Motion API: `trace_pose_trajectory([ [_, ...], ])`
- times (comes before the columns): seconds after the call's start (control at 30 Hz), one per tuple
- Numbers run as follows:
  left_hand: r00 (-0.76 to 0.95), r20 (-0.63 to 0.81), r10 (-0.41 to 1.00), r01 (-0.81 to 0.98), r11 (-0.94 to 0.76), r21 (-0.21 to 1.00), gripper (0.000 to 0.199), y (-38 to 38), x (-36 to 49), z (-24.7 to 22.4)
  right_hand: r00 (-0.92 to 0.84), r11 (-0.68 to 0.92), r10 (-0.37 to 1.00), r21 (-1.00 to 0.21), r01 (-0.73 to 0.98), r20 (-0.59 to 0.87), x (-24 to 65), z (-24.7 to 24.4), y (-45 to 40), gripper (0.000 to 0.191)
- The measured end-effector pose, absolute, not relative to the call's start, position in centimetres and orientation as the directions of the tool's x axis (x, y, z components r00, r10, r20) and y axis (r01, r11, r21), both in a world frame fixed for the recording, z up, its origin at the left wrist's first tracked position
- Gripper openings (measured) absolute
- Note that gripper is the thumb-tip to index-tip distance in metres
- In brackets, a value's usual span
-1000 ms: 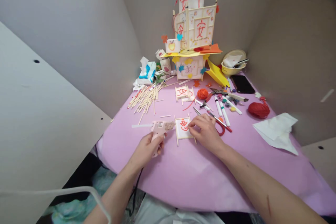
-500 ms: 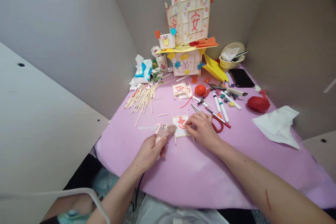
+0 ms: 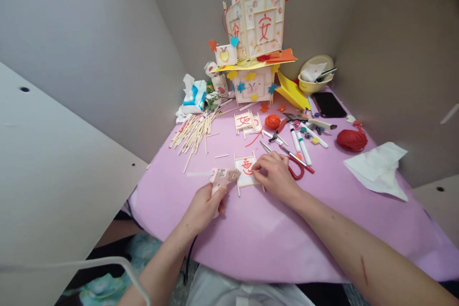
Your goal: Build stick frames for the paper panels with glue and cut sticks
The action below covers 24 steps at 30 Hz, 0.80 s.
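My left hand (image 3: pixel 205 205) is wrapped round a pale pink hot glue gun (image 3: pixel 220 178), a clear glue stick (image 3: pixel 197 174) jutting from its back. The gun's nozzle points right, at the left edge of a small white paper panel (image 3: pixel 246 179) framed with thin wooden sticks and bearing a red character. On the panel's right edge, the bent fingers of my right hand (image 3: pixel 275 172) are closed; their tips partly hide that side. Red-handled scissors (image 3: pixel 296 169) lie just beyond this hand. A short loose stick (image 3: pixel 221 156) rests above the gun.
Behind stands a tall decorated paper-and-stick lantern (image 3: pixel 254 48). Loose wooden sticks (image 3: pixel 195 136) are heaped at left, near a tissue pack (image 3: pixel 194 97). Two more framed panels (image 3: pixel 244 122), orange yarn (image 3: pixel 272 121), markers (image 3: pixel 304 148), pliers (image 3: pixel 304 120), red yarn (image 3: pixel 352 140) and a phone (image 3: pixel 329 104) lie around.
The view has shifted slightly. Both hands, the glue gun and the panel keep almost the same positions relative to each other.
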<state>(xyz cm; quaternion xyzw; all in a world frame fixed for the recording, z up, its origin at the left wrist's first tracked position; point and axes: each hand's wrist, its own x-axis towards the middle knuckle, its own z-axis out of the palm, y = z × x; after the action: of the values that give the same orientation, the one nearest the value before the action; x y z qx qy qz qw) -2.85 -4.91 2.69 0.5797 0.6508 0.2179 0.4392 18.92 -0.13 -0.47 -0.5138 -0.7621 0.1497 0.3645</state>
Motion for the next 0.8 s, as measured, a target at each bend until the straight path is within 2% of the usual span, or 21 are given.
trace_pose_trajectory([
  [0.8,0.059,-0.326,0.944,0.614,0.223,0.757,0.045,-4.78,-2.44,2.82,-0.204,0.415,0.9,-0.612,0.673,0.386,18.92,-0.44,-0.14,0.011],
])
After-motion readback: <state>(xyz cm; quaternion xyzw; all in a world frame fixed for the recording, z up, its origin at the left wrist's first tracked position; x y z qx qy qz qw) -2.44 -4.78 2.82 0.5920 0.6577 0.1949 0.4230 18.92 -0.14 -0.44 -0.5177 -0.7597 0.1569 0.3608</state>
